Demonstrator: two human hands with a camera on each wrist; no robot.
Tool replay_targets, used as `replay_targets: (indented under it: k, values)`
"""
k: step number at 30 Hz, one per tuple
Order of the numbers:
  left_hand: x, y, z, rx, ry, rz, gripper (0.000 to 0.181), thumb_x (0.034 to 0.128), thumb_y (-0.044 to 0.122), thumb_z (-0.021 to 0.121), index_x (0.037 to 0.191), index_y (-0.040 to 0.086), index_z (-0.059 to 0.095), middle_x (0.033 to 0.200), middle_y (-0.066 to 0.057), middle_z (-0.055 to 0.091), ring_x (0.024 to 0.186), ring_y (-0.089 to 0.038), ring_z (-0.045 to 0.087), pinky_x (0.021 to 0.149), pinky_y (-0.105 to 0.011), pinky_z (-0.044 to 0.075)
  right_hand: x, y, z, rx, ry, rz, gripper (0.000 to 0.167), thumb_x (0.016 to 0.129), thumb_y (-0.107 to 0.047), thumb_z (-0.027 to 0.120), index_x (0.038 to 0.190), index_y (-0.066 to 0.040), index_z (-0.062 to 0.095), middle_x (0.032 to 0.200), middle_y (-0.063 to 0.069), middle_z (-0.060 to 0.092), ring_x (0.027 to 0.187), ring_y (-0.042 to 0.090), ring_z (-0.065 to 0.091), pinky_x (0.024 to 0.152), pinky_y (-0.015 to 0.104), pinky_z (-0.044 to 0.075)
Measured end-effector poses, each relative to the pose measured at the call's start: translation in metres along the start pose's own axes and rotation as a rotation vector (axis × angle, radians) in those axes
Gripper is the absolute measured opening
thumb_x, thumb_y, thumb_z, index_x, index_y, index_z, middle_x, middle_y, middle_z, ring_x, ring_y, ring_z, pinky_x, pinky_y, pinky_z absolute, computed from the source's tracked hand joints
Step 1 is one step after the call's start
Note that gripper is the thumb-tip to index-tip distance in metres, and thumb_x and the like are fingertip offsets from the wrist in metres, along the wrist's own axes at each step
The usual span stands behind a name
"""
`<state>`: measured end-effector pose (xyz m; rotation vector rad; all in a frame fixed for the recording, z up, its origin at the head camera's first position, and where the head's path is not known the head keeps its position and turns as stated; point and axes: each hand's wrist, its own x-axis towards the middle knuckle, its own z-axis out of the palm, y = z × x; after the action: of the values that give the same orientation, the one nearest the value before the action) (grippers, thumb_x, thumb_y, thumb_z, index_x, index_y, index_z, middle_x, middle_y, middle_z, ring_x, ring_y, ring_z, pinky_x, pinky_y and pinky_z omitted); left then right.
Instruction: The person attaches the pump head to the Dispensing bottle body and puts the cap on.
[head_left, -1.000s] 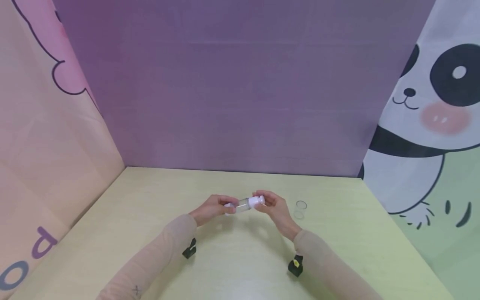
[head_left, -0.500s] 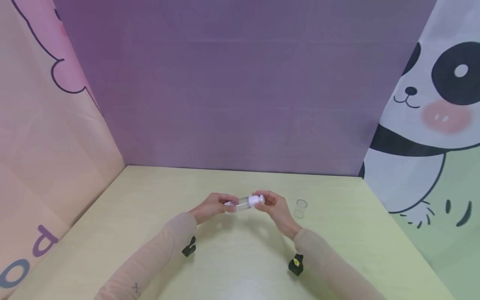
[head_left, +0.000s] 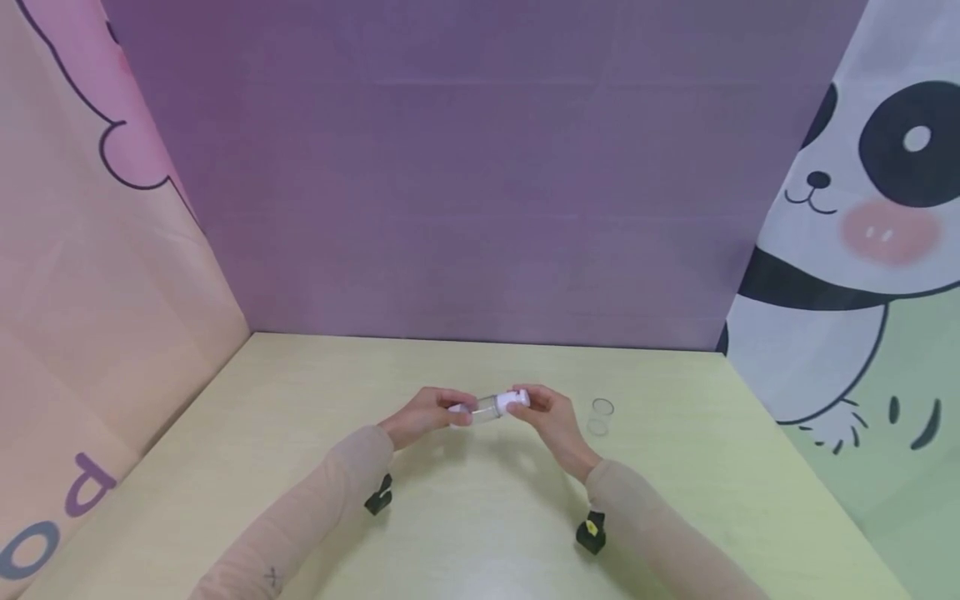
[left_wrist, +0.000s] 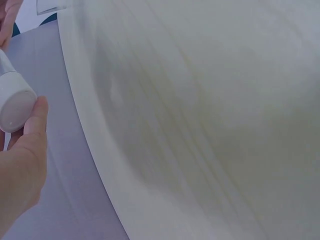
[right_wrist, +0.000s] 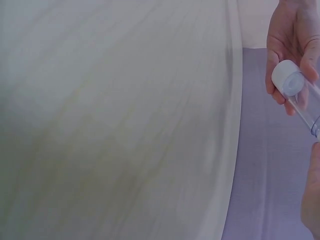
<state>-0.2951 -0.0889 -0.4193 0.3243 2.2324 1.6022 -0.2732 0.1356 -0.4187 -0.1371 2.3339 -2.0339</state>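
Note:
A clear bottle (head_left: 486, 409) with white ends is held tilted above the table, its right end a little higher. My left hand (head_left: 429, 414) grips the white base (right_wrist: 287, 77), fingers and thumb on either side of it. At the other end, my right hand (head_left: 553, 417) pinches the white pump-like top (head_left: 512, 401). The left wrist view shows the underside of the base (left_wrist: 19, 105) by the fingertips. Most of the right hand is cut off in the right wrist view. To its right, a clear cylindrical cap (head_left: 601, 417) stands on the table.
The pale wood-look table (head_left: 480, 517) ends at a purple backdrop (head_left: 480, 208). Printed cloth walls (head_left: 810, 333) flank it, with a panda on the right. Black wrist devices (head_left: 591, 533) hang below the sleeves.
The right hand's fingers have shifted slightly on the white top. The bottle, the left hand and the cap stay about where they were.

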Motion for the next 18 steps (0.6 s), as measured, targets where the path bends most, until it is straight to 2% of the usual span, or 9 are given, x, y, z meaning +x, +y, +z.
replay_targets:
  k: [3, 11, 14, 18]
  values:
    - [0.0015, -0.0013, 0.0000, -0.002, -0.003, -0.001, 0.034, 0.0812, 0.022, 0.069, 0.114, 0.016, 0.064, 0.124, -0.004, 0.057, 0.104, -0.019, 0.052, 0.090, -0.038, 0.042, -0.0001, 0.0012, 0.0000, -0.019, 0.005, -0.001, 0.048, 0.077, -0.025, 0.073, 0.118, -0.005, 0.058, 0.113, 0.008, 0.064, 0.103, 0.018, 0.059, 0.091, 0.034, 0.046]
    - [0.0044, -0.0060, 0.0000, -0.020, -0.017, 0.011, 0.034, 0.0815, 0.021, 0.069, 0.115, 0.014, 0.064, 0.123, -0.005, 0.057, 0.103, -0.019, 0.052, 0.088, -0.036, 0.043, 0.0014, 0.0043, 0.0003, -0.029, 0.015, 0.007, 0.046, 0.077, -0.027, 0.073, 0.116, -0.007, 0.060, 0.112, 0.008, 0.064, 0.100, 0.017, 0.060, 0.089, 0.033, 0.047]
    - [0.0045, -0.0069, -0.0001, -0.017, -0.012, 0.008, 0.034, 0.0817, 0.021, 0.069, 0.114, 0.014, 0.064, 0.122, -0.005, 0.057, 0.102, -0.019, 0.052, 0.088, -0.037, 0.043, 0.0021, 0.0047, 0.0001, -0.016, -0.004, 0.001, 0.045, 0.078, -0.025, 0.072, 0.117, -0.006, 0.059, 0.113, 0.009, 0.064, 0.101, 0.018, 0.060, 0.089, 0.033, 0.047]
    - [0.0058, -0.0072, -0.0005, -0.006, -0.014, 0.007, 0.034, 0.0819, 0.021, 0.069, 0.115, 0.014, 0.064, 0.123, -0.005, 0.056, 0.103, -0.020, 0.052, 0.089, -0.039, 0.043, 0.0021, 0.0041, -0.0020, 0.014, -0.050, -0.024, 0.041, 0.081, -0.016, 0.070, 0.119, -0.008, 0.058, 0.120, 0.008, 0.061, 0.111, 0.020, 0.056, 0.091, 0.033, 0.046]
